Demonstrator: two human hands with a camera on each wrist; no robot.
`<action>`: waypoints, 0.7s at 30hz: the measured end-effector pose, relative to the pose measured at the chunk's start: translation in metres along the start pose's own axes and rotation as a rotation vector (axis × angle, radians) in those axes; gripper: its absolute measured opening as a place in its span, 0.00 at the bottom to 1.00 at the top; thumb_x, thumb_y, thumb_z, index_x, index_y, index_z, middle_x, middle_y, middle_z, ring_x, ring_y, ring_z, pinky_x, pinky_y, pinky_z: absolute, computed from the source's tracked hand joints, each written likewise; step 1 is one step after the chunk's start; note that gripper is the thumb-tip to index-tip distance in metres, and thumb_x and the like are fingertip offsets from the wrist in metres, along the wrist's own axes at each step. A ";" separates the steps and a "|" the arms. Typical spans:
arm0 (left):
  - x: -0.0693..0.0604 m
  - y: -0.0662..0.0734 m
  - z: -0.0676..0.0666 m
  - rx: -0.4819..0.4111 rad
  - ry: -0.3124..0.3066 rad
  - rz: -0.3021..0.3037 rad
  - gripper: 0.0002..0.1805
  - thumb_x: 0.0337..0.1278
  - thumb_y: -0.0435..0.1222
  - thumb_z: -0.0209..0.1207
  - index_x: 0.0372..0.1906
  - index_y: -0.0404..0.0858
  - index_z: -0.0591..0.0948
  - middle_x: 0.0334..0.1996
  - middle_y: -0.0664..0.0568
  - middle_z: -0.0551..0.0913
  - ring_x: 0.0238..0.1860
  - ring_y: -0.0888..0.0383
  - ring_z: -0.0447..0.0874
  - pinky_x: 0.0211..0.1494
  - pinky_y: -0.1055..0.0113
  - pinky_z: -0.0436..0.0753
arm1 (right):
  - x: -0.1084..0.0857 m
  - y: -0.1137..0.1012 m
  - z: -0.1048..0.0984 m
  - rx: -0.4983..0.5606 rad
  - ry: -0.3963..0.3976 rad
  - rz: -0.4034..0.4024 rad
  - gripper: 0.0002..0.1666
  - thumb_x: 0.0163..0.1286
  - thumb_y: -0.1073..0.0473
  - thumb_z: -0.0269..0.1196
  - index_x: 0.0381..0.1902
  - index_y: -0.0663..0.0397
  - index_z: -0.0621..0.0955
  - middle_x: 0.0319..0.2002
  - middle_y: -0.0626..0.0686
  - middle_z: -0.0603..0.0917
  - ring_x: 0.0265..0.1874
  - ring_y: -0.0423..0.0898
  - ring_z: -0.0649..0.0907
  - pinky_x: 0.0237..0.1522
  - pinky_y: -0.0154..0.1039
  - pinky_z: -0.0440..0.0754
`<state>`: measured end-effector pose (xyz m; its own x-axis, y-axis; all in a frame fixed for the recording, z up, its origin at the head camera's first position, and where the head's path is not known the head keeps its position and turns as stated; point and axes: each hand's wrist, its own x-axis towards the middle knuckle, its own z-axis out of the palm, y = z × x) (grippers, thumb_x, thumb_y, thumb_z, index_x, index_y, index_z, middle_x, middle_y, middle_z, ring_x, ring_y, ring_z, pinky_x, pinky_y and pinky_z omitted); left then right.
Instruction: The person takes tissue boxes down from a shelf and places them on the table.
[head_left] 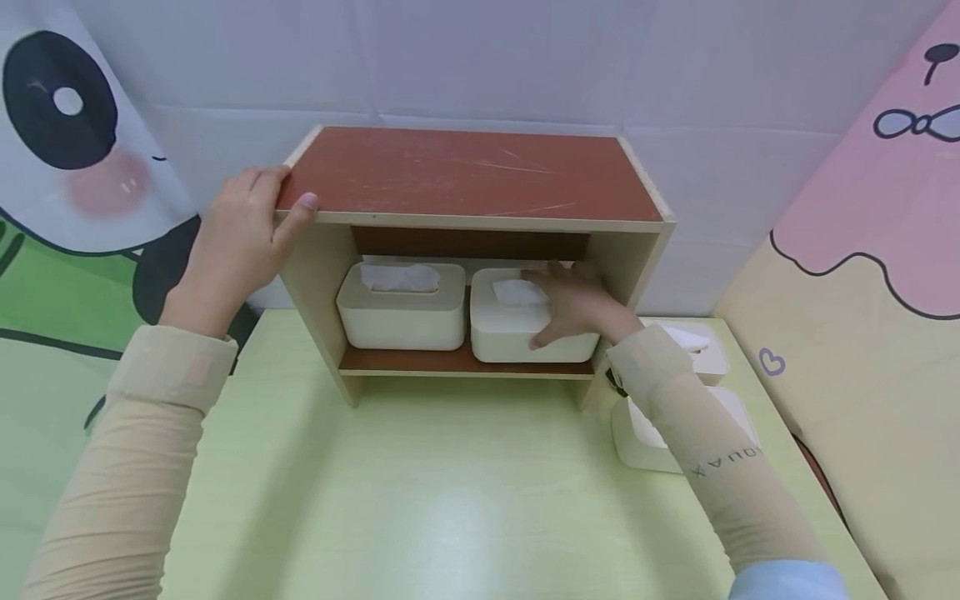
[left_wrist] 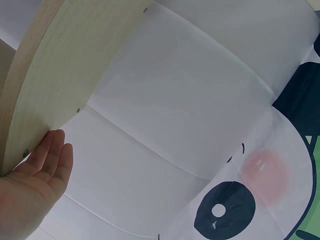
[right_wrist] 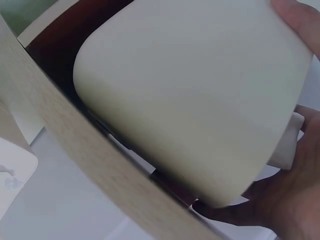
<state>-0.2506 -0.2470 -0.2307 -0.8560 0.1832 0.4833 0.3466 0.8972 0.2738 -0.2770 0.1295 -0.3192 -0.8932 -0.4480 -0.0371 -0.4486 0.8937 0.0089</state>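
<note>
A small wooden shelf unit (head_left: 472, 171) with a reddish-brown top stands on the table. My left hand (head_left: 234, 237) grips its upper left corner, thumb over the front edge and fingers (left_wrist: 51, 155) against the outer side panel. Inside, two white tissue boxes stand side by side on the brown board. My right hand (head_left: 573, 304) holds the right tissue box (head_left: 498, 342), thumb at its front and fingers over its top and far side. In the right wrist view this box (right_wrist: 190, 95) hides part of the hand. The left tissue box (head_left: 401, 321) has a tissue showing in its slot.
Right of the shelf unit, two more tissue boxes lie on the pale green table (head_left: 420, 492); the nearer box (head_left: 637, 446) is partly covered by my right forearm. A printed cloth backdrop (head_left: 487, 67) rises behind and at both sides.
</note>
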 end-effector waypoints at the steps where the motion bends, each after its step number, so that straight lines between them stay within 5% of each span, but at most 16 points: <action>1: 0.000 0.000 0.000 0.001 -0.003 -0.002 0.39 0.64 0.58 0.38 0.67 0.31 0.59 0.59 0.32 0.66 0.59 0.35 0.62 0.62 0.43 0.62 | -0.002 -0.001 0.000 -0.007 0.014 -0.006 0.64 0.32 0.30 0.71 0.68 0.40 0.59 0.56 0.56 0.70 0.52 0.57 0.72 0.54 0.56 0.63; 9: 0.000 0.001 0.000 0.005 0.010 0.006 0.38 0.65 0.57 0.38 0.66 0.30 0.60 0.59 0.32 0.66 0.58 0.35 0.62 0.62 0.42 0.62 | -0.022 -0.010 0.004 -0.002 0.073 -0.038 0.62 0.29 0.33 0.73 0.66 0.38 0.63 0.49 0.56 0.71 0.43 0.57 0.72 0.31 0.54 0.73; 14: 0.000 0.000 0.000 -0.002 0.012 0.006 0.38 0.65 0.57 0.38 0.66 0.30 0.60 0.59 0.31 0.66 0.59 0.35 0.62 0.62 0.42 0.62 | -0.033 -0.015 0.007 -0.022 0.094 -0.052 0.63 0.28 0.31 0.72 0.66 0.38 0.63 0.49 0.55 0.72 0.42 0.56 0.74 0.35 0.56 0.73; 21: 0.000 0.000 0.000 -0.011 0.017 0.003 0.37 0.65 0.57 0.38 0.66 0.31 0.60 0.59 0.32 0.66 0.59 0.36 0.62 0.62 0.43 0.62 | -0.051 -0.023 0.010 -0.024 0.112 -0.062 0.63 0.29 0.30 0.71 0.67 0.37 0.62 0.59 0.58 0.69 0.55 0.67 0.68 0.45 0.65 0.68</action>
<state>-0.2505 -0.2473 -0.2311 -0.8483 0.1795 0.4981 0.3539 0.8920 0.2813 -0.2210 0.1323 -0.3273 -0.8607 -0.5037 0.0736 -0.5026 0.8638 0.0344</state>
